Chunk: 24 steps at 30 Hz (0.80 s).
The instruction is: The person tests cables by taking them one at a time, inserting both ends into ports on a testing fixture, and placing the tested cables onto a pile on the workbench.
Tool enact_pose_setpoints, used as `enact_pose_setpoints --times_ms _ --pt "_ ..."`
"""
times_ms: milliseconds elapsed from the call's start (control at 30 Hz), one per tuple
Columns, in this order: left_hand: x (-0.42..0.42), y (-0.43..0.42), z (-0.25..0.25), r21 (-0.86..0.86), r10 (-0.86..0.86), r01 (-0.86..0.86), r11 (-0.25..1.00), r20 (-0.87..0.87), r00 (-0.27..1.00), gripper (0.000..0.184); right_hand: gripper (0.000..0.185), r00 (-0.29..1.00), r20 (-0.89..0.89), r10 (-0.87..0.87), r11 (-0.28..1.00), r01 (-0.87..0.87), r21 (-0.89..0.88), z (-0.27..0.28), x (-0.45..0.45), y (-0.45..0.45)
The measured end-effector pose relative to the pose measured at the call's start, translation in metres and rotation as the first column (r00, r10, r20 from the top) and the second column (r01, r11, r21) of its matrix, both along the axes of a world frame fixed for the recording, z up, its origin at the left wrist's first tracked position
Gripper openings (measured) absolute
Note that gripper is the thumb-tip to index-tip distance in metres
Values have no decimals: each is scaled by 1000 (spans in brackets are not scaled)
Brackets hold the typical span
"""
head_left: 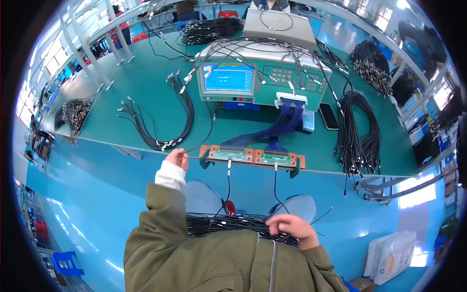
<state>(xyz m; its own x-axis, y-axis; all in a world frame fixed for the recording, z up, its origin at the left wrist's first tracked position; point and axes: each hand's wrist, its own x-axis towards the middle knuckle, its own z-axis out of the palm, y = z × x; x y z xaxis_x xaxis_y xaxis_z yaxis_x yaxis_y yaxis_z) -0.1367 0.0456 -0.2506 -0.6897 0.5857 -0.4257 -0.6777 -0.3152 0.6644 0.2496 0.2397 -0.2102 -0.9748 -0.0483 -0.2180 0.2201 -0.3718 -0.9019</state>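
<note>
My left hand [177,158] is at the table's front edge, thumb and fingers pinched on a thin black cable [209,132]. That cable curves up toward the tester's front. Over my lap, my right hand [291,228] has its fingers partly bent and apart, just above a bundle of black cables [224,224]; I see nothing held in it. Between the hands, a test fixture [253,156] with two green connector boards sits at the table edge. Two black cables with white plugs [229,165] hang from it toward my lap.
A tester [265,73] with a lit screen [227,78] stands behind the fixture, joined by blue ribbon wiring [287,121]. Cable bundles lie left [187,114] and right [357,129] on the green table [121,92]. A phone [329,117] lies beside the tester. White packages [390,257] rest on the floor.
</note>
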Motion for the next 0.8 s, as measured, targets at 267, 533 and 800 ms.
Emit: enact_pose_setpoints --times_ms 267,533,800 --pt "166 -11 75 181 -529 696 695 -527 665 52 50 927 -90 -363 504 114 -856 19 -85 -13" --pt "72 -86 47 807 -323 -92 584 335 885 32 28 308 -947 -91 877 -426 -223 59 -47 29" --pt "95 -55 90 102 233 -240 965 75 969 30 29 460 -301 -835 544 611 -575 53 71 65"
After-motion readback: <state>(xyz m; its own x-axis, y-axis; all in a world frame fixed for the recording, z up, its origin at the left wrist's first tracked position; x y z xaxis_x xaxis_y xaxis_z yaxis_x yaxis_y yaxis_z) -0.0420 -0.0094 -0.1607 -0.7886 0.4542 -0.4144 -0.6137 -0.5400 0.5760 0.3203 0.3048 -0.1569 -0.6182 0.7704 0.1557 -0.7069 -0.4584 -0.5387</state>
